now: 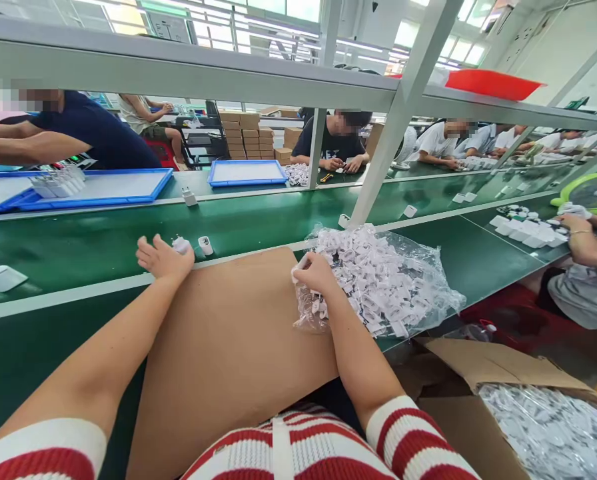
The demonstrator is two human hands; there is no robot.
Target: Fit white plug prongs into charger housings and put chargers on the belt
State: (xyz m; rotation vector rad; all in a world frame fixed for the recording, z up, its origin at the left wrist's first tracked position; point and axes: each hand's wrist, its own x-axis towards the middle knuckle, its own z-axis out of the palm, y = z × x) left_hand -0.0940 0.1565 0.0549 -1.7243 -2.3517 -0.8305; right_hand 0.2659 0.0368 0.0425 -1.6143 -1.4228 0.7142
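My left hand (164,260) is over the near side of the green conveyor belt, its visible fingers stretched out and spread. Right by its thumb side is a white plug charger (181,245), partly covered by the hand; whether they touch is hard to tell. Just right of it, another white charger (205,245) stands on the belt. My right hand (316,273) pinches a white plastic housing (300,268) between thumb and fingers, at the left edge of a clear plastic bag (443,287) heaped with white plastic housings (373,280). Brown cardboard (238,327) lies beneath both forearms.
Metal shelf posts (386,150) rise beyond the belt (258,227). Blue-rimmed trays (248,182) sit on the far side, where several people work. A co-worker's hand (574,220) is at the right, near white parts. An open carton (508,433) of white pieces stands lower right.
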